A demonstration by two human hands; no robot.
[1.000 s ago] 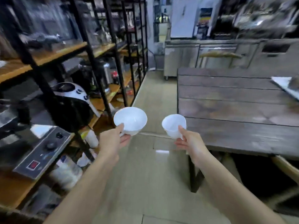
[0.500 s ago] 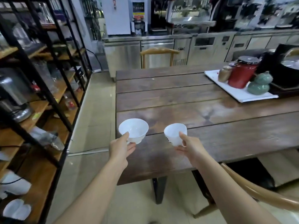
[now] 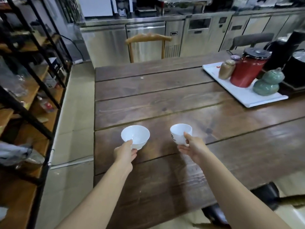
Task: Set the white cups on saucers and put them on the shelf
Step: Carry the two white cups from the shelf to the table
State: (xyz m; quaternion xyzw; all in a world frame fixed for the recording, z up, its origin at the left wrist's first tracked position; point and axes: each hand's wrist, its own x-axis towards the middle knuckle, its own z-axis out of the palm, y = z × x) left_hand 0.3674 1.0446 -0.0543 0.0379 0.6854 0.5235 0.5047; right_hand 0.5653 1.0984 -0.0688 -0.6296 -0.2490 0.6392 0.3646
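Observation:
My left hand grips a wide white bowl-shaped cup by its near rim, thumb inside. My right hand holds a narrower white cup with a dark mark on its side. Both cups hang empty and upright just above the near left part of the dark wooden table. The shelf, black-framed with wooden boards, stands to my left. No saucers show in this view.
A white tray at the table's right carries a red canister, a brown jar and a green gourd-shaped jar. A wooden chair stands at the far end, steel counters behind it. A tiled aisle runs between shelf and table.
My view has swung from the shelf to the table. Both hands, still holding their cups, now hover over the tabletop instead of the aisle.

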